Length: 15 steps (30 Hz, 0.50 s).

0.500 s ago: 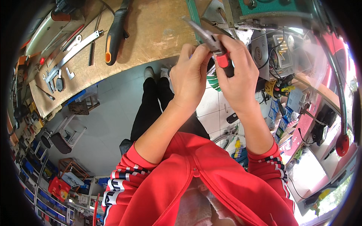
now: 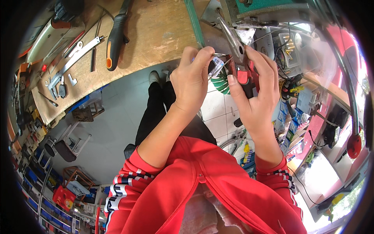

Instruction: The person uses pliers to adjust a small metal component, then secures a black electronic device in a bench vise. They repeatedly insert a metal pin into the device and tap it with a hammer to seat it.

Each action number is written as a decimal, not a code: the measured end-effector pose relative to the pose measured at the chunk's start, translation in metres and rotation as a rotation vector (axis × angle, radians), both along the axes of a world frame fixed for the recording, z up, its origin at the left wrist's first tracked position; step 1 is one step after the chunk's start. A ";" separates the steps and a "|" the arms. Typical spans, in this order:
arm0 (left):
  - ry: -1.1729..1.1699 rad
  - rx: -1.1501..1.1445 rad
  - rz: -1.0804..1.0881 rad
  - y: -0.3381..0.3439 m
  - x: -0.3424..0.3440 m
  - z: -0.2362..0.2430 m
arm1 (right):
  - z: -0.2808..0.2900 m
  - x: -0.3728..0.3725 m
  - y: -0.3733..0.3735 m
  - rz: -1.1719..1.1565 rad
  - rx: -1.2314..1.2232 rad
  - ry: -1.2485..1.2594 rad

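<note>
Right of pliers (image 2: 239, 55), boxed brassy pieces (image 2: 289, 47)

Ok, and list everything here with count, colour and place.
Pliers: one, silver, red and black, upper centre-right
Workbench: one, brown, upper left
Long-handled tool: one, black and orange, on the workbench
Caliper-like tool: one, silver, left on the workbench
Strip: one, green, workbench's right edge
Jacket: one, red, worn
Trousers: one pair, black, worn
The rest: too crowded to count
Left hand: one, bare, left of the pliers
Right hand: one, bare, holding the pliers
</note>
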<state>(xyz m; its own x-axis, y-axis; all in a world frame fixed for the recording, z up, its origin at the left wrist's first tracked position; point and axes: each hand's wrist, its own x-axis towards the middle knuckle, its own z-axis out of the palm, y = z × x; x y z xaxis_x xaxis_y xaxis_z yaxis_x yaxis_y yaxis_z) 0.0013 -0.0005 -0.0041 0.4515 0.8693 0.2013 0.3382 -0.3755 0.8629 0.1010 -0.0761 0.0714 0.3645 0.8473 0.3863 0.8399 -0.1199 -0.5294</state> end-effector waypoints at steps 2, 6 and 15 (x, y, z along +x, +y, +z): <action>0.030 -0.054 -0.017 -0.001 -0.002 0.003 | -0.004 -0.005 0.001 -0.032 -0.083 -0.026; 0.034 -0.075 -0.024 -0.002 -0.002 0.005 | -0.007 -0.009 0.003 -0.073 -0.113 0.005; -0.019 -0.026 -0.016 -0.001 -0.001 -0.002 | -0.008 -0.009 0.001 -0.054 -0.091 -0.025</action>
<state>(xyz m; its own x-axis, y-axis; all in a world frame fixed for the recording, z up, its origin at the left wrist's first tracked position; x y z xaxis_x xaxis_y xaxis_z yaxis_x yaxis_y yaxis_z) 0.0000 -0.0012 -0.0056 0.4619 0.8669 0.1874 0.3157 -0.3582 0.8787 0.0924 -0.0751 0.0631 0.4013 0.8589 0.3183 0.8439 -0.2116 -0.4930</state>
